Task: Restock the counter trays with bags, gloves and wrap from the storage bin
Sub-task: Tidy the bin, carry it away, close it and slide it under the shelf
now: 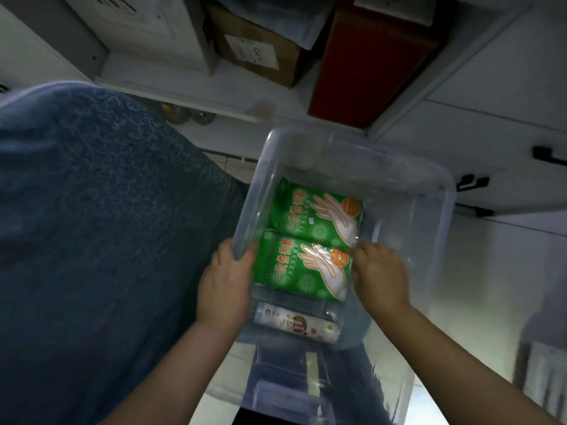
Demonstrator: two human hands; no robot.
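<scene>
Head view: left hand (225,285) clamped on clear bin (441,191) rim to steady it; right hand (379,276) fingers closing on near glove pack (302,273), grip unclear.

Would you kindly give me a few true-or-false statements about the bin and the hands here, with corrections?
1. The clear storage bin holds two green glove packs. True: the far glove pack and the near glove pack.
2. The left hand is inside the bin. False: it grips the bin's left rim.
3. The right hand reaches into the bin beside the near glove pack. True.
4. The wrap roll lies on top of the glove packs. False: it lies beside them, at the near end.
</scene>
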